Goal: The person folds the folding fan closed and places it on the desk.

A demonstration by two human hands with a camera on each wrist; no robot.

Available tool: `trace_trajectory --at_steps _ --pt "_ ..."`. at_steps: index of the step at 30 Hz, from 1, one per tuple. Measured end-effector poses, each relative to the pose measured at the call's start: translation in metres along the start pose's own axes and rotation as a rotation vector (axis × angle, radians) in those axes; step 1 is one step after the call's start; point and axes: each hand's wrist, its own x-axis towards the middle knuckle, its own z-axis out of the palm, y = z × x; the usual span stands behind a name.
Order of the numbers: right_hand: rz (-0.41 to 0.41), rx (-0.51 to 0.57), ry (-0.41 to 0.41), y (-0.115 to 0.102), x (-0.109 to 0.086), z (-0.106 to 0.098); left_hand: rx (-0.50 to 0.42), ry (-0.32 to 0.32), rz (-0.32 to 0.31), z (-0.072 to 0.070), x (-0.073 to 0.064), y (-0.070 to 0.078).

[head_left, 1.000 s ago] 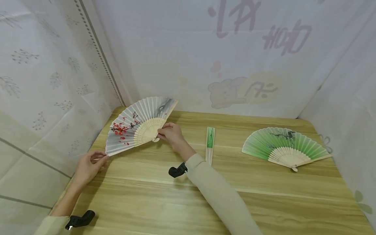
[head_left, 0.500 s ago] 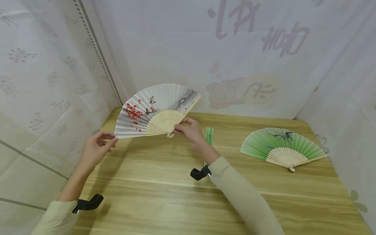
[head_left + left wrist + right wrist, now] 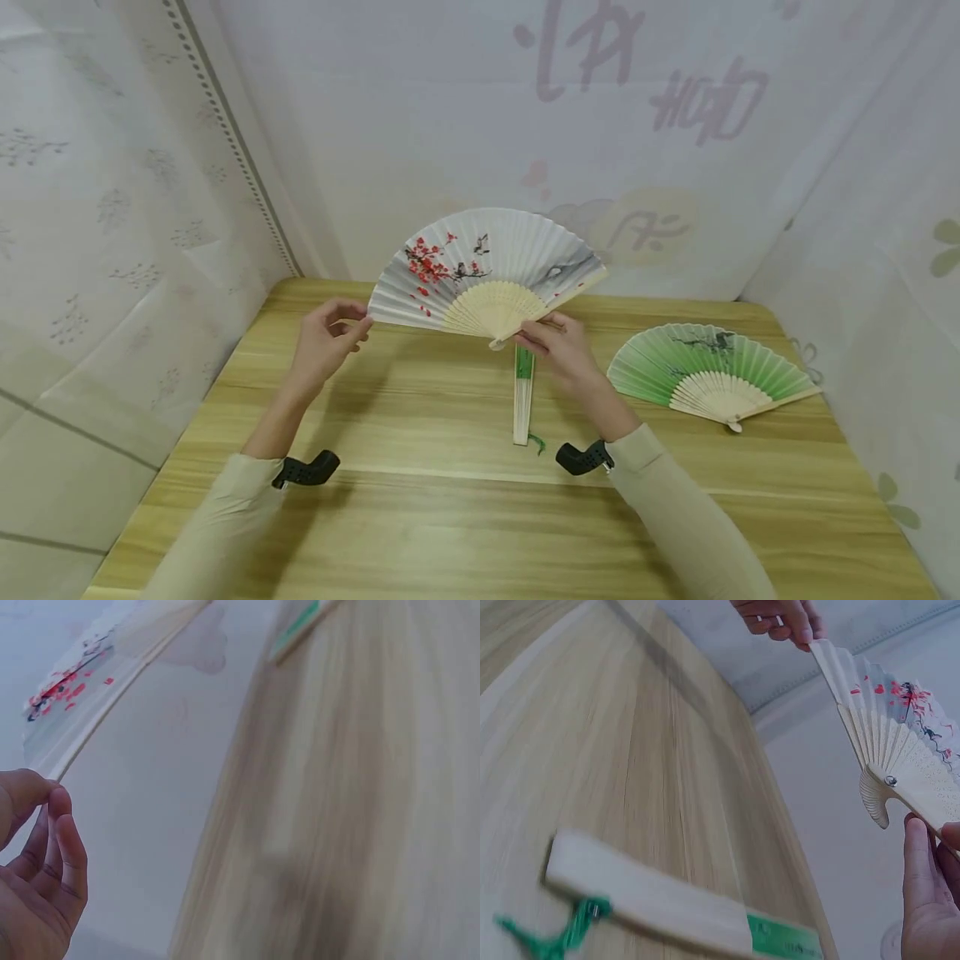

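Spread wide above the table is a white-and-grey folding fan [image 3: 495, 258], painted with red blossoms and small birds. My left hand [image 3: 327, 346] pinches its left outer corner between thumb and fingertips, also plain in the left wrist view. Near the pivot, my right hand [image 3: 561, 348] grips the pale right guard stick. The right wrist view shows the fan's ribs [image 3: 889, 742] fanned out from a metal rivet. Below the fan lies a closed green folding fan [image 3: 522, 400] with a green tassel [image 3: 562, 930]; its top is hidden behind the raised fan in the head view.
An opened green folding fan [image 3: 712, 371] lies on the right side of the wooden table [image 3: 420, 533]. A printed white curtain [image 3: 420, 100] hangs behind, with more curtain at both sides. Black wrist cameras [image 3: 307, 469] sit on both cuffs.
Both hands have lifted the white-and-grey folding fan off the table's left and carried it right to the middle, levelling it. The green fans stay where they were; the view shifts slightly.
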Motion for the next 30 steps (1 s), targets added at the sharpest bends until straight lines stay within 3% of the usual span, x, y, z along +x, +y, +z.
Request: trace_trajectory --at_steps 6,14,20,27,30 --pt "-0.041 0.018 0.004 -0.008 -0.015 -0.037 -0.098 -0.021 0.010 0.037 0.017 0.005" --pt "-0.067 0.022 0.008 -0.009 -0.039 -0.071 -0.209 -0.062 -0.064 0.072 0.026 0.014" --pt "-0.098 0.031 0.000 0.000 -0.043 -0.079 -0.257 -0.049 -0.078 0.081 0.024 0.021" --pt "-0.105 -0.012 0.057 0.014 -0.042 -0.071 -0.290 0.010 -0.156 0.083 0.021 0.003" --pt "-0.104 -0.025 0.084 0.017 -0.042 -0.068 -0.300 0.022 -0.185 0.083 0.020 0.003"
